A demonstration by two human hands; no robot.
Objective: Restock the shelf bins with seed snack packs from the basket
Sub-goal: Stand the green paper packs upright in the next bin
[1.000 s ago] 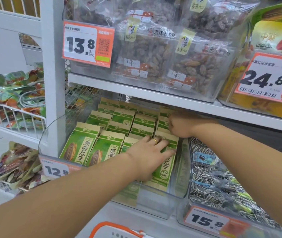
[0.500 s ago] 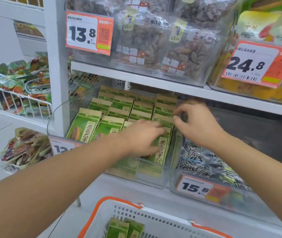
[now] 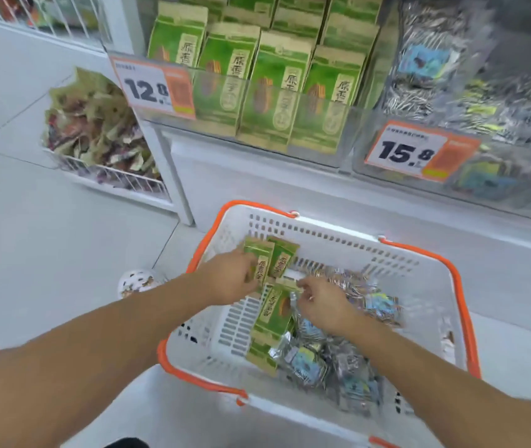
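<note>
My left hand [image 3: 230, 281] grips two green seed packs [image 3: 270, 260] over the white basket [image 3: 338, 240] while my right hand [image 3: 320, 305] seems, through blur, to pinch a third pack's [image 3: 274, 313] folded top: light, stiff-cornered, crinkly pouches best held by that seam.

Left hand [image 3: 230, 279] holds two packs [image 3: 269, 261] in basket [image 3: 419, 273]; third pack [image 3: 274, 313] just right, bins [image 3: 257, 124] above behind.
</note>
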